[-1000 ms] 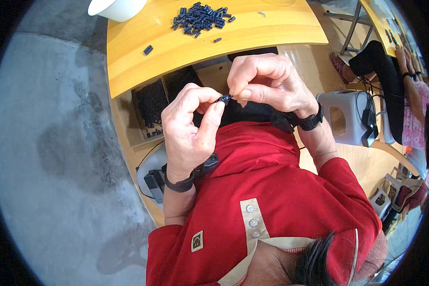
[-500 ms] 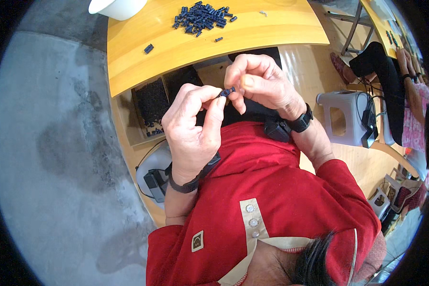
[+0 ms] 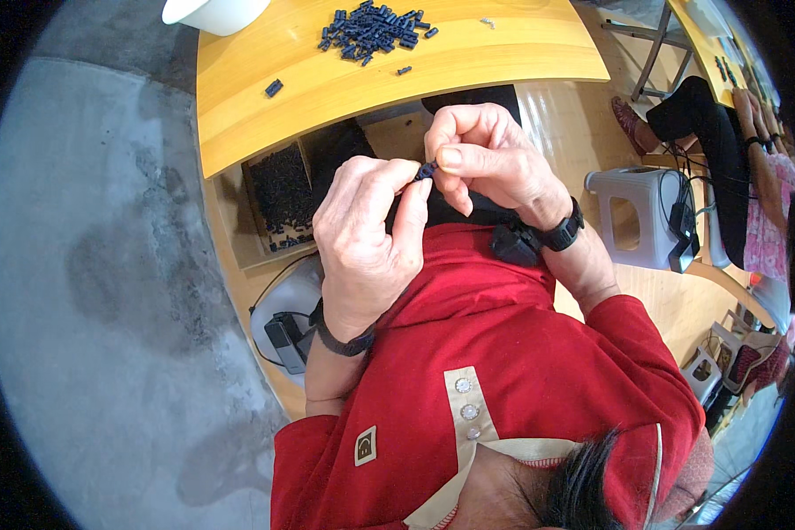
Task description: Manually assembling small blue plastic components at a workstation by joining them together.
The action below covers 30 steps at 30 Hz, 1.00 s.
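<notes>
Pinching 1 small dark piece [image 3: 426, 171], both hands [image 3: 367, 234] [image 3: 496, 166] hover near the yellow table [image 3: 477, 55]

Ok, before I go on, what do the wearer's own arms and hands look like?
The left hand and right hand are ungloved. Each wrist wears a black band, left and right; a dark boxy unit sits beside the right one. The red sleeves are plain and short, leaving both forearms bare.
</notes>
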### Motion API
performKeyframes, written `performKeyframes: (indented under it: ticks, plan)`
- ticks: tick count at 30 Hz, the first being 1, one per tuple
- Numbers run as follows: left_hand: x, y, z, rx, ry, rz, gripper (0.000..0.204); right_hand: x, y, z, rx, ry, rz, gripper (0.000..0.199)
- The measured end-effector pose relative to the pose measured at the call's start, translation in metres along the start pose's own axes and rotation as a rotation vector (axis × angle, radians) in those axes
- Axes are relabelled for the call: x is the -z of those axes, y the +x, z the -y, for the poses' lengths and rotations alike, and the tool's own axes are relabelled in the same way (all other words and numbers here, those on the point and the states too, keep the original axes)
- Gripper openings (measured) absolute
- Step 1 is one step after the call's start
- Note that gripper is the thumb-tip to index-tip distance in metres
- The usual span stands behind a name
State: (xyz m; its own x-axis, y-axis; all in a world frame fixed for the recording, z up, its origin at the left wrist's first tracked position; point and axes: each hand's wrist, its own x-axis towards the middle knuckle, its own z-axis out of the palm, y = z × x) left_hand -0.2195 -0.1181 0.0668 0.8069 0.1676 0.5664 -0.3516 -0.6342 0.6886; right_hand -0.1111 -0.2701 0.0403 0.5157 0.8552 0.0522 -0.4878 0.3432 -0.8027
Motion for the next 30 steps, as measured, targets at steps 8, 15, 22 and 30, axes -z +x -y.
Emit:
performKeyframes:
  ticks: [8,15,22,30]
  plan:
    - [-0.003,0.000,0.008,-0.013,0.022,-0.030,0.020,0.001,0.006,-0.011,-0.133,0.095,0.036,0.030]
    - [0.001,0.008,0.009,-0.165,0.176,0.006,0.023,0.005,0.016,-0.013,-0.316,0.206,0.122,0.022]
    - [-0.001,0.009,0.019,-0.225,0.160,0.034,0.021,0.013,0.024,-0.031,-0.375,0.520,0.231,0.020]
    - [-0.001,0.009,0.025,-0.215,0.122,-0.016,0.018,0.009,0.030,-0.035,-0.344,0.544,0.234,0.018]
